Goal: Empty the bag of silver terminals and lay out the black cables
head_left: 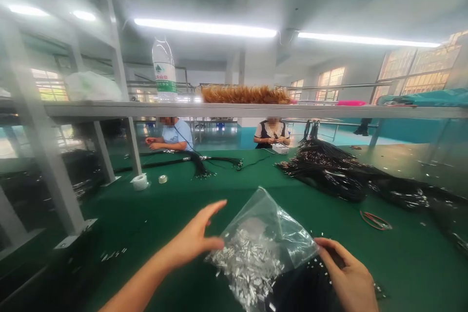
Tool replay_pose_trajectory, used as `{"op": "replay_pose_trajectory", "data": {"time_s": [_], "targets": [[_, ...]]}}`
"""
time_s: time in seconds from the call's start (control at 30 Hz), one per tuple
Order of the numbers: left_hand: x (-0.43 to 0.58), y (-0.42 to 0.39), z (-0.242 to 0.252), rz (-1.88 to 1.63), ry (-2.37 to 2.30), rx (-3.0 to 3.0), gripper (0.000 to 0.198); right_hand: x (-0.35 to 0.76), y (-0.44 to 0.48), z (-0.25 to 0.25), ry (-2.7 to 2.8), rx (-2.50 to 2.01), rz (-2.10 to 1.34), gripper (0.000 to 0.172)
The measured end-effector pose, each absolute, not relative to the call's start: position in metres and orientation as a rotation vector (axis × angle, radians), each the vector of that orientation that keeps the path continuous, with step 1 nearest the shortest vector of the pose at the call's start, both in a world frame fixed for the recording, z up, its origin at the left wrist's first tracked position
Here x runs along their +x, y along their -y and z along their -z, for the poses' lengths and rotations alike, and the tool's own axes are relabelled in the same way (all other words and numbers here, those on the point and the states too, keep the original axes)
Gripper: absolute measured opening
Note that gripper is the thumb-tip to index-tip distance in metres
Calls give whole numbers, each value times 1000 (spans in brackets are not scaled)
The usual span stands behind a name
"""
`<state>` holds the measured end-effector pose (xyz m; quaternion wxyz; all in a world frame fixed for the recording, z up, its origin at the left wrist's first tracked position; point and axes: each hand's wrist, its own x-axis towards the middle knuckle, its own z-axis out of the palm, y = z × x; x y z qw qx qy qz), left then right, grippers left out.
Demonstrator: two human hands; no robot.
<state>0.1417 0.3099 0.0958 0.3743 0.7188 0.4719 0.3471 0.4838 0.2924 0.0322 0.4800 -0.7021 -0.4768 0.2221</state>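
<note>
A clear plastic bag (259, 253) full of small silver metal terminals lies tilted on the green table mat, close to the camera. My left hand (193, 239) stands at the bag's left side, fingers spread, holding nothing. Its thumb is at or very near the plastic. My right hand (345, 275) is curled at the bag's lower right corner, over a dark bundle of black wires (300, 292). Its fingers seem to grip those wires. A few loose terminals (314, 248) lie scattered around that hand.
A large heap of black wires (329, 175) lies to the right. Tape rolls (140, 182) and a wire bundle (193, 160) sit further ahead. Beyond them, two seated people work. Steel shelf uprights (62, 175) and a shelf (234, 109) holding a water bottle (164, 70) cross the view.
</note>
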Motion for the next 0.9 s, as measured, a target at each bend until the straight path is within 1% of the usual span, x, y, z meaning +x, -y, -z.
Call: {"op": "replay_pose_trajectory", "data": {"time_s": [0.03,0.07,0.13,0.17,0.2,0.27,0.37,0.5,0.63,0.8,0.9], "targets": [[137,-308,-74,-822,-1279,1827,81,489,-293,-23,1139,-1724,-618,54],[134,-306,-53,-778,-1357,1817,74,493,-293,-15,1125,-1721,-673,56],[134,-305,-23,-756,-1482,1818,39,500,-295,-1,1118,-1704,-741,60],[136,-305,-15,-765,-1521,1826,24,503,-296,4,1118,-1702,-757,61],[140,-307,-12,-783,-1540,1843,17,506,-297,9,1118,-1712,-765,61],[150,-312,-20,-836,-1513,1904,22,513,-298,17,1125,-1732,-767,61],[164,-320,-55,-944,-1402,2015,27,520,-297,25,1109,-1741,-769,60],[182,-328,-100,-1112,-1316,2074,26,519,-295,29,1069,-1659,-796,57],[191,-328,-113,-1225,-1254,2058,22,516,-296,30,1067,-1592,-803,57],[183,-327,-109,-1331,-1176,1991,15,513,-296,28,960,-1544,-861,68],[185,-320,-113,-1429,-1143,1942,13,500,-289,9,952,-1410,-836,82]]}}
